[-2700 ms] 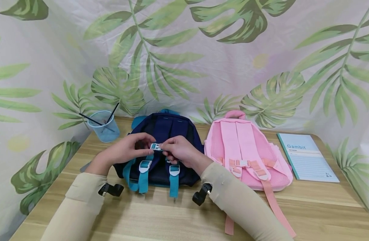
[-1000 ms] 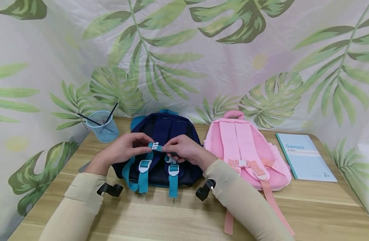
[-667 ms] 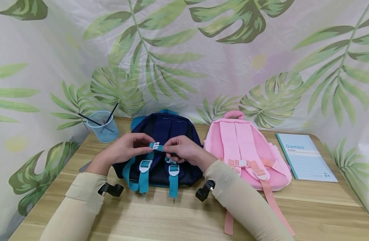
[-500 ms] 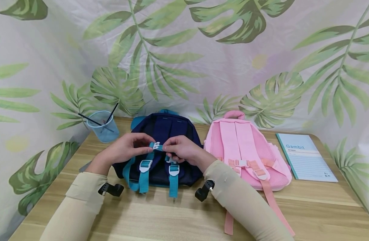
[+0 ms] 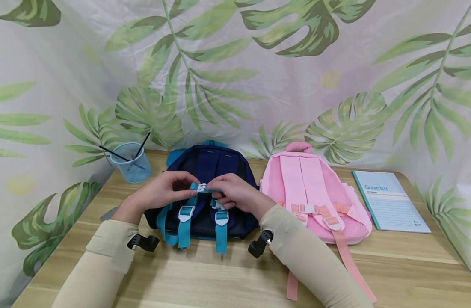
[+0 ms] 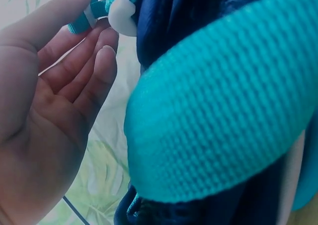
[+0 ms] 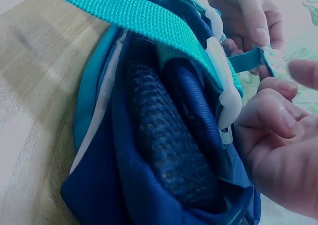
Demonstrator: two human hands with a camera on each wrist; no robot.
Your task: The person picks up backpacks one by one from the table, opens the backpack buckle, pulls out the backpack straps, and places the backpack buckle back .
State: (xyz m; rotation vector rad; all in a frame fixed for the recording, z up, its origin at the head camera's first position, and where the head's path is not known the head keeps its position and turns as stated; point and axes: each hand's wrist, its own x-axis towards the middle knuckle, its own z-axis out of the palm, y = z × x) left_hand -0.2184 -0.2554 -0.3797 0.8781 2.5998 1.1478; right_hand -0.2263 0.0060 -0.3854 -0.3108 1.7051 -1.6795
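A navy backpack (image 5: 206,160) with teal webbing lies straps-up on the table. Over its lower half, my left hand (image 5: 167,190) pinches the strap end at a white buckle (image 5: 201,187) between thumb and fingers. From the other side, my right hand (image 5: 235,192) pinches teal webbing close against the buckle; its fingertips partly cover that end. Below the hands, white strap adjusters (image 5: 221,217) sit on the two hanging teal straps. In the left wrist view a teal strap loop (image 6: 223,111) fills the foreground. The right wrist view shows both hands beside the backpack's side.
A pink backpack (image 5: 289,179) lies right beside the navy one, its straps (image 5: 352,265) trailing toward the front. Further right is a Gambit notebook (image 5: 393,205). A blue mesh pen cup (image 5: 134,169) with dark pens stands at the back left, near a leaf-print curtain.
The right fingers have closed in on the buckle, and its white prongs, seen bare about a second ago, show less now. The left hand has shifted slightly right. Both backpacks stay put.
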